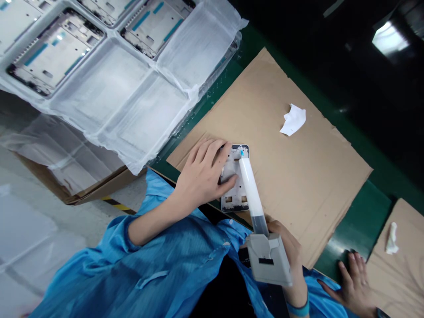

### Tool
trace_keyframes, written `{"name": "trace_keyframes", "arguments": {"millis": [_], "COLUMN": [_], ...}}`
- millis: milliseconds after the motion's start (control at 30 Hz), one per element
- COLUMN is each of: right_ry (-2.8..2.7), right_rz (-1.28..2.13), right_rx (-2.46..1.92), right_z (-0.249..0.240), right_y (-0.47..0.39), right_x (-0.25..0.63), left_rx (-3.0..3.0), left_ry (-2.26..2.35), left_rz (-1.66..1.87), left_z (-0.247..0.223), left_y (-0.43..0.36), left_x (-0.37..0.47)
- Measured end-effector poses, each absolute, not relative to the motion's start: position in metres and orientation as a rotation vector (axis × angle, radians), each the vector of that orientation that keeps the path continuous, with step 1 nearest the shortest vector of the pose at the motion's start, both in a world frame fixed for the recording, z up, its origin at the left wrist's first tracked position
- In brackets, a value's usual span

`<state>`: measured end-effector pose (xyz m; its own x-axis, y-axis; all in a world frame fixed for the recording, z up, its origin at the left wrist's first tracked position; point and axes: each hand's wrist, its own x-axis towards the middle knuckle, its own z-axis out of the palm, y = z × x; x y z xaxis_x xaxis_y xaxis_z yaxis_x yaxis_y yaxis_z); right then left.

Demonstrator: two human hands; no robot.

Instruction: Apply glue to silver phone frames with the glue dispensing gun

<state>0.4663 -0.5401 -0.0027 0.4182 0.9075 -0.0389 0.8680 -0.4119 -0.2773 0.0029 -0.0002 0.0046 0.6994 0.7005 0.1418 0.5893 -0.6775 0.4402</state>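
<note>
A metal phone frame (236,192) with a dark rim lies at the near left edge of the brown cardboard sheet (291,176). Across its left side rests my left hand (200,179), fingers over the upper left edge and thumb on the inner face, gripping it. My right hand (289,245) is closed around a dispensing syringe (252,190) filled with white material. The syringe's blue tip (242,153) points at the frame's top end; whether it touches is too small to tell. A grey housing (270,260) caps the syringe's near end and hides part of my right fingers.
A translucent plastic tray (132,95) at upper left has several phone frames (56,53) in its pockets. A torn white paper piece (294,120) lies on the cardboard. Another person's hand (354,282) rests at lower right, near a crumpled white wad (392,238). An open carton (99,190) stands below left.
</note>
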Motion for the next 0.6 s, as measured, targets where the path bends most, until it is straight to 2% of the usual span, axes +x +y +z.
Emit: {"name": "trace_keyframes", "arguments": {"millis": [167,600], "right_ry": [-1.896,-1.843], "right_rz": [0.14,0.083], "right_rx": [-2.183,-2.225], "right_z": [-0.013,-0.021], "right_y": [-0.553,-0.56], "right_x": [0.473,0.487], "left_rx": [2.539,2.559], "left_ry": [1.017,1.043], "left_rz": [0.43,0.472], "left_z": [0.003,0.001], "left_y": [-0.001,-0.002], "left_x": [0.002,0.002]}}
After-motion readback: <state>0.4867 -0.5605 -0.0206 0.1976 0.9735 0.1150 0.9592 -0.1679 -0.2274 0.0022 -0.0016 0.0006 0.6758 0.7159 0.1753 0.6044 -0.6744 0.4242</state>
